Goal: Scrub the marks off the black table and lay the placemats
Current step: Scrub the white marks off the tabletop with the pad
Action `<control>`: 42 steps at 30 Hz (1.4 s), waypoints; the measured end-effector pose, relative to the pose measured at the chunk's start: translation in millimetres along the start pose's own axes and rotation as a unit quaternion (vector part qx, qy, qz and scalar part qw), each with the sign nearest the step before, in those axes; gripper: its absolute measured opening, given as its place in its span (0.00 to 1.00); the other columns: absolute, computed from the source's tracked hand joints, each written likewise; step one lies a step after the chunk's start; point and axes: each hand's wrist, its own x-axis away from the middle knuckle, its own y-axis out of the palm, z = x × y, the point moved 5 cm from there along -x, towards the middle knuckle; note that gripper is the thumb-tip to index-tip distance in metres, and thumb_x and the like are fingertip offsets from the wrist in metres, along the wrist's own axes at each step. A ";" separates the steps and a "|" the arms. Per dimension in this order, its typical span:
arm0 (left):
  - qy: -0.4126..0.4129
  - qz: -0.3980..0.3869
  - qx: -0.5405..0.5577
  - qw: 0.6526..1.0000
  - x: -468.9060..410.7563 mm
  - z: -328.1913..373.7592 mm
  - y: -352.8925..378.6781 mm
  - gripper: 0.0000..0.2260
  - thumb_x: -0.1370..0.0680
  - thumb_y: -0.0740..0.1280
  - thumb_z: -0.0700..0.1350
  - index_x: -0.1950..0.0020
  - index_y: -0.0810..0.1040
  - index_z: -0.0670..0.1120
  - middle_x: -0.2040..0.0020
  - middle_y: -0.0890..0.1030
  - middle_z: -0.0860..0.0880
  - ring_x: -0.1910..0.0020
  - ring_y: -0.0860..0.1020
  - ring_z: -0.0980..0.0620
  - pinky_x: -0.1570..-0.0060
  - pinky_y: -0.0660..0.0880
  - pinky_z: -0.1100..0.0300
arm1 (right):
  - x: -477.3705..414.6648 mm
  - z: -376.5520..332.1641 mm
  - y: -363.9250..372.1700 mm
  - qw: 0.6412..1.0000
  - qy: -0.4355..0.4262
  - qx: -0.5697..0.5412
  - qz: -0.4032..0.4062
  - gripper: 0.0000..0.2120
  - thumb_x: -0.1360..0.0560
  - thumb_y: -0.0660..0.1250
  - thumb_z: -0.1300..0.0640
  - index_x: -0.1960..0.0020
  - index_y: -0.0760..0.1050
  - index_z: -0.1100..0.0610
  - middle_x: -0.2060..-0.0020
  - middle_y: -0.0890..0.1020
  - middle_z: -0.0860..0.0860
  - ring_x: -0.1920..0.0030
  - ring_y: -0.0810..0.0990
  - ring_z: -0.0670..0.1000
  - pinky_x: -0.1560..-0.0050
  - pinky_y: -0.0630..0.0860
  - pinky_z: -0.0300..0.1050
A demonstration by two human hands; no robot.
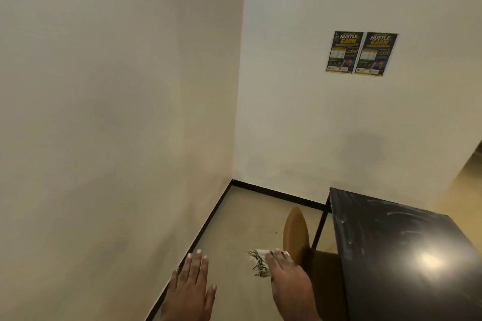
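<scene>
The black table [407, 255] fills the lower right, its glossy top streaked with pale smears and marks. My right hand [288, 277] is at bottom centre, to the left of the table, gripping a white woven item with a dark fringe [259, 263], probably a folded placemat or cloth. My left hand [191, 286] hovers over the floor at bottom left, fingers spread and holding nothing.
A brown chair [297, 234] is tucked against the table's left side, right next to my right hand. Cream walls meet in a corner with black skirting [276, 194]. Two posters [361, 53] hang on the far wall. Light floor lies between wall and table.
</scene>
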 end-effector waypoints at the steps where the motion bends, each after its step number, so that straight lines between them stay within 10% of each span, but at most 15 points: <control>1: 0.007 -0.001 0.006 1.000 -14.3 -2.7 4.8 0.40 0.13 0.41 0.65 0.24 0.82 0.43 0.23 0.81 0.43 0.23 0.70 0.44 0.15 0.37 0.53 | -13.0 1.3 0.4 0.999 -0.023 0.007 0.034 0.33 0.22 0.79 0.56 0.20 0.74 0.46 0.20 0.75 0.50 0.22 0.77 0.57 0.32 0.82 0.55; 5: 0.037 0.017 0.018 0.999 -94.4 -11.9 29.4 0.34 0.14 0.42 0.65 0.23 0.73 0.46 0.25 0.82 0.44 0.24 0.71 0.44 0.15 0.38 0.53 | -92.3 30.3 18.4 0.998 0.052 -0.027 0.035 0.41 0.51 0.93 0.56 0.39 0.88 0.47 0.41 0.90 0.49 0.45 0.91 0.54 0.59 0.87 0.47; 10: 0.060 -0.003 -0.028 0.998 -195.8 -17.5 54.1 0.37 0.13 0.44 0.64 0.27 0.85 0.44 0.24 0.81 0.44 0.24 0.71 0.44 0.15 0.37 0.53 | -188.4 49.1 23.1 0.998 0.019 0.036 0.037 0.36 0.36 0.88 0.56 0.30 0.83 0.46 0.31 0.85 0.49 0.34 0.87 0.55 0.44 0.88 0.52; 17: 0.064 -0.051 -0.035 0.996 -326.2 -17.9 66.5 0.38 0.12 0.42 0.64 0.23 0.81 0.43 0.20 0.78 0.44 0.21 0.68 0.44 0.15 0.37 0.53 | -304.5 75.5 19.4 0.996 0.018 0.064 0.052 0.37 0.45 0.90 0.59 0.37 0.87 0.47 0.40 0.89 0.50 0.42 0.90 0.55 0.53 0.89 0.50; 23: 0.120 -0.089 -0.043 0.988 -440.7 -8.6 103.3 0.31 0.16 0.58 0.61 0.20 0.78 0.45 0.17 0.74 0.44 0.20 0.75 0.40 0.24 0.59 0.44 | -378.5 75.7 -13.1 0.992 0.059 0.082 0.073 0.34 0.48 0.90 0.54 0.42 0.90 0.44 0.44 0.91 0.45 0.46 0.91 0.49 0.56 0.87 0.49; 31: 0.206 -0.140 -0.021 0.968 -607.4 -4.2 144.9 0.32 0.15 0.56 0.61 0.17 0.74 0.45 0.15 0.71 0.43 0.17 0.72 0.38 0.25 0.75 0.36 | -499.0 127.6 14.3 0.971 0.232 0.004 0.060 0.27 0.31 0.81 0.62 0.33 0.85 0.51 0.36 0.88 0.54 0.37 0.89 0.60 0.49 0.88 0.58; 36: 0.289 -0.167 -0.015 0.943 -699.5 13.4 158.2 0.32 0.15 0.56 0.61 0.17 0.74 0.44 0.15 0.71 0.42 0.18 0.72 0.37 0.26 0.74 0.35 | -543.9 125.8 -5.2 0.949 0.304 -0.027 0.081 0.29 0.30 0.84 0.60 0.29 0.84 0.50 0.34 0.87 0.53 0.35 0.87 0.59 0.45 0.87 0.58; 42: 0.355 -0.237 -0.004 0.904 -754.7 78.3 191.8 0.39 0.16 0.39 0.66 0.09 0.55 0.48 0.08 0.50 0.46 0.09 0.50 0.41 0.14 0.54 0.38 | -558.6 160.6 -14.2 0.916 0.388 -0.046 0.089 0.28 0.24 0.82 0.55 0.25 0.80 0.48 0.29 0.84 0.52 0.30 0.85 0.59 0.40 0.86 0.59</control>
